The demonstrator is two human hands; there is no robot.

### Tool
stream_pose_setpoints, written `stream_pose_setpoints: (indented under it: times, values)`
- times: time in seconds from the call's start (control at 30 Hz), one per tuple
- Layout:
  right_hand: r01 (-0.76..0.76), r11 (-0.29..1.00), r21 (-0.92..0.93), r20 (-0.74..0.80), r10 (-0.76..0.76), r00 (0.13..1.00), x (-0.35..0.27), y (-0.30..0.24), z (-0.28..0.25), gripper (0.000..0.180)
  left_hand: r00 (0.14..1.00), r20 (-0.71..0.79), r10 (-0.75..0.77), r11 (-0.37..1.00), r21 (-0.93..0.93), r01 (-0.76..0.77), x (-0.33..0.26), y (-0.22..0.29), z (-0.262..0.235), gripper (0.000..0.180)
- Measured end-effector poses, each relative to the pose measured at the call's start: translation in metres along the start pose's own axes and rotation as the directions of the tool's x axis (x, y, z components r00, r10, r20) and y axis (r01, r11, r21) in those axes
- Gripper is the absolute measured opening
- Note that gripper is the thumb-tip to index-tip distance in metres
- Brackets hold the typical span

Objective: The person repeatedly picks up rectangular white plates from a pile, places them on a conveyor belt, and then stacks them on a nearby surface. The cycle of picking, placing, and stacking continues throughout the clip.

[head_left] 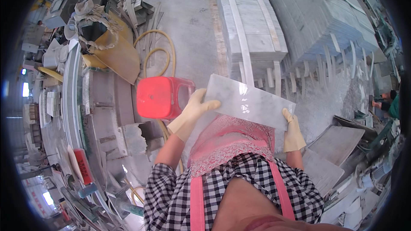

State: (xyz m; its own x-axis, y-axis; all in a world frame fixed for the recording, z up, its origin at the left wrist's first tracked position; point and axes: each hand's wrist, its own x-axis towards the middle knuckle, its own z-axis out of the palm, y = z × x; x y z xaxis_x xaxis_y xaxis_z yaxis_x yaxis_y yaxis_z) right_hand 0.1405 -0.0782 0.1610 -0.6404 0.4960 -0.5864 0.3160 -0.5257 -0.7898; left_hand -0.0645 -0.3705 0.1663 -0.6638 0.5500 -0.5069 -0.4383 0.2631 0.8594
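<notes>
Seen from above, a person holds a pale grey marble tile flat at waist height, above a pink apron. The gloved left hand grips its left short edge and the gloved right hand its lower right corner. A red plastic stool stands just left of the tile, stacked slabs rise beyond, and bare concrete floor lies open between them.

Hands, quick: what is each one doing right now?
Left hand: gloved, closed on the left end of the grey stone tile.
Right hand: gloved, closed on the tile's right end.
</notes>
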Motion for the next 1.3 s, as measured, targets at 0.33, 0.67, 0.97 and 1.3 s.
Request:
stream_pose_setpoints:
  times: [0.33, 0.67, 0.97, 1.3]
  values:
    - [0.016, 0.996, 0.084, -0.105, -0.007, 0.994, 0.130, -0.036, 0.107, 0.043, 1.000, 0.017, 0.006, 0.999, -0.048, -0.005, 0.136, 0.063, -0.086, 0.073]
    - [0.041, 0.994, 0.096, -0.346, -0.006, 0.938, 0.217, -0.087, 0.170, 0.054, 0.949, 0.313, -0.047, 0.992, 0.124, 0.008, 0.288, 0.184, -0.143, 0.069]
    - [0.032, 0.997, -0.072, -0.472, -0.062, 0.880, 0.351, -0.199, 0.263, 0.058, 0.730, 0.601, -0.326, 0.922, 0.373, 0.105, 0.527, 0.265, -0.202, 0.073]
    - [0.009, 0.867, -0.499, 0.027, 0.005, 1.000, 0.667, -0.389, 0.328, 0.067, 0.912, 0.393, -0.116, 0.837, 0.534, -0.123, 0.784, 0.363, -0.276, 0.058]
